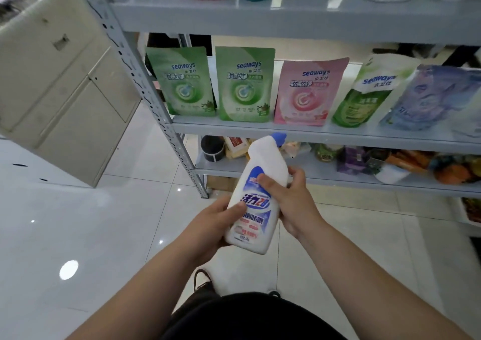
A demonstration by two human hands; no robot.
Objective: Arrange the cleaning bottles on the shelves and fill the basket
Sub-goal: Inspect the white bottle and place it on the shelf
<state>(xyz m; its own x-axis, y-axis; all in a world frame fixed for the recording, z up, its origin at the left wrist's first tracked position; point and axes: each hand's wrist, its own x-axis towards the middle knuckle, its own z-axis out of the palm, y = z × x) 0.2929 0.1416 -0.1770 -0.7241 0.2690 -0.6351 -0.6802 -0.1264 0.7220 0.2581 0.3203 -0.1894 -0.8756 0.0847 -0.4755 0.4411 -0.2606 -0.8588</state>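
Observation:
A white cleaning bottle (256, 199) with a blue angled cap and a blue label is held in front of me, tilted with its cap up and to the right. My left hand (208, 225) grips its lower body from the left, thumb across the label. My right hand (289, 199) holds its upper body from the right, thumb on the front. The bottle is level with the lower shelf (325, 178) of a grey metal rack. No basket is in view.
The middle shelf (260, 129) carries two green pouches (244, 84), a pink pouch (309, 92) and further pouches to the right. Bottles stand on the top shelf (286, 17). The lower shelf holds mixed packets. A beige cabinet (59, 84) stands left on the white tile floor.

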